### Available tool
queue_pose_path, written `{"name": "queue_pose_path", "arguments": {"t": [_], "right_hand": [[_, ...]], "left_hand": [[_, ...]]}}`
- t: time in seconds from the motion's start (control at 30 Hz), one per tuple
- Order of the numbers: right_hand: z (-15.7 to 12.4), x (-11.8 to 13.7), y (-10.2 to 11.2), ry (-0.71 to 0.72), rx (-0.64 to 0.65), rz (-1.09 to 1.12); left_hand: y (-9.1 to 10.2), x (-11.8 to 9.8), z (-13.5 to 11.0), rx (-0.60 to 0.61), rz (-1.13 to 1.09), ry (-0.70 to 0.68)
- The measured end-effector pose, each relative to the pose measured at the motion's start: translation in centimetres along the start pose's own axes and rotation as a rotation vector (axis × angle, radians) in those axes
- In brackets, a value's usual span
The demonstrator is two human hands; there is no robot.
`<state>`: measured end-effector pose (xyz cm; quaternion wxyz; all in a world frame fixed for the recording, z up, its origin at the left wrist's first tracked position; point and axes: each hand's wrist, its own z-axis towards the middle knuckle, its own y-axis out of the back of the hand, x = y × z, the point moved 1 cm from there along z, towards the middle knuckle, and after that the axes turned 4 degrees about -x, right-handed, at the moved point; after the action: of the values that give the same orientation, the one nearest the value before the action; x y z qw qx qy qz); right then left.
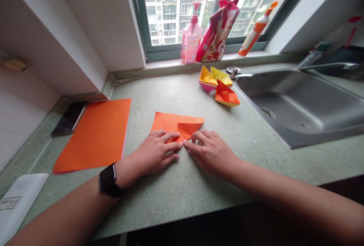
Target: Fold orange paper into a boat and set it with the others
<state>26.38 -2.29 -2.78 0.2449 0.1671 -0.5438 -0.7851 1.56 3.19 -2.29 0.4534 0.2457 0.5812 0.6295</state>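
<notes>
"What are the fingers doing?"

"Two hands, one folded orange paper between them. The left hand lies partly over it, fingers slightly spread, tips resting on the sheet. The right hand has its fingers bent, the index fingertip at the paper's near corner, close against the left fingertips. Whether the right thumb pinches anything, I can't tell."

"And the paper?"

"It reaches out past the left fingers, away from the person, with one folded flap just ahead of the right fingers."

"Going outward, on the left?"

"One black watch on the left wrist. Left of those fingers lies one larger orange sheet, with one phone at its far left corner."

"Past the right fingers?"

"Three paper boats, grouped close together. Farther right, one sink. Well beyond both hands, on the sill, stand two bottles, one pink with a pump and one orange and white, with one bag between them."
</notes>
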Motion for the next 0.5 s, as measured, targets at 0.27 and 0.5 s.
{"name": "queue_pose_path", "arguments": {"t": [0.27, 0.5], "right_hand": [[-1.1, -4.8, -0.1, -0.322, -0.038, -0.154], [-1.2, -5.6, 0.4, -0.329, -0.18, -0.001]], "left_hand": [[-0.2, 0.2, 0.0, 0.023, -0.026, 0.016], [-0.1, 0.2, 0.1, 0.024, -0.014, 0.003]]}}
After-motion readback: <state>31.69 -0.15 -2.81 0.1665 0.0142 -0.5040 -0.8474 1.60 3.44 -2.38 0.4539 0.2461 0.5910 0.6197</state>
